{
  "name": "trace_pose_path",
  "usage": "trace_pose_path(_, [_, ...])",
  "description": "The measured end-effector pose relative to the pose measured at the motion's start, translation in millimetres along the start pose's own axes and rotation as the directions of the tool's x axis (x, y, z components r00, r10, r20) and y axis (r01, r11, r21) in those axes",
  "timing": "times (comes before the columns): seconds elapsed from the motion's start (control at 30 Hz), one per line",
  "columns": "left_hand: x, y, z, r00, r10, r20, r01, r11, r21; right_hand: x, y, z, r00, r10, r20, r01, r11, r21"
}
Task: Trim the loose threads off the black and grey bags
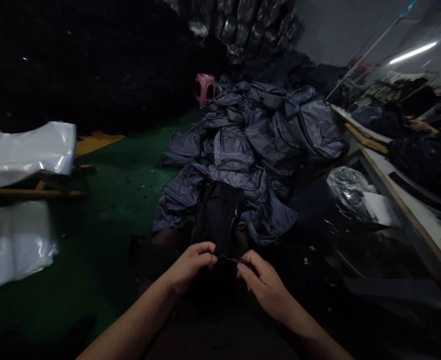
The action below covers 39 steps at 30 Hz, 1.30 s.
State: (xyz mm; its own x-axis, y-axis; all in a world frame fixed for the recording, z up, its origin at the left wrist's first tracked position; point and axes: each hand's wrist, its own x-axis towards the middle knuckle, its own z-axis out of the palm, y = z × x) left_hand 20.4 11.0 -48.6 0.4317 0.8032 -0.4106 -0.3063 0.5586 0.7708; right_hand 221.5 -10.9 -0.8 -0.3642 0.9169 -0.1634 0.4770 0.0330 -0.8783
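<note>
A black bag (218, 212) lies over my lap, with a small shiny zipper pull (237, 213) on its right side. At its near end, my left hand (193, 262) is closed, thumb and forefinger pinching the dark fabric. My right hand (260, 280) pinches the end of a thin strip (230, 258) that runs across the gap between the two hands. Whether the strip is thread or an edge of the bag is too dark to tell. Just beyond the black bag, grey-blue backpacks (233, 150) lie in a heap.
Left of me, clear plastic sheets (21, 152) lie on a low wooden stand, with more plastic bags (15, 245) below. A pink stool (204, 89) stands behind the heap. To the right runs a long table (411, 200), where a person's hand (423, 127) shows. Crumpled clear plastic (350, 192) sits nearby.
</note>
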Motion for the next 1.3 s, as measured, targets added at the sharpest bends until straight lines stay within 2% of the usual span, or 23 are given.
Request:
trace_pose_path(0.17, [2,-3,-1.5,0.998,0.055,0.028,-0.056,0.998,0.028,5,-11,11,0.982,-0.181,-0.063,0.177,0.983,-0.055])
trace_pose_path(0.4, [2,-8,-3.7,0.995,0.097,0.024,-0.098,0.995,0.024,11,-13,22,0.988,-0.117,-0.101,0.114,0.993,-0.028])
trace_pose_path(0.8, [6,-14,-6.4,0.988,0.154,0.030,-0.156,0.987,0.040,14,-8,23,0.991,-0.076,-0.107,0.078,0.997,0.013])
trace_pose_path(1.07, [6,-13,-4.8,0.990,0.140,0.018,-0.141,0.989,0.035,15,-8,21,0.994,-0.045,-0.103,0.048,0.999,0.026])
trace_pose_path(1.17, [6,-12,-4.3,0.992,0.126,0.008,-0.126,0.991,0.035,17,-6,19,0.995,-0.057,-0.085,0.059,0.998,0.025])
trace_pose_path(1.3, [6,-10,-3.9,0.994,0.106,0.020,-0.106,0.994,0.024,19,-5,12,0.991,-0.133,-0.013,0.132,0.991,-0.020])
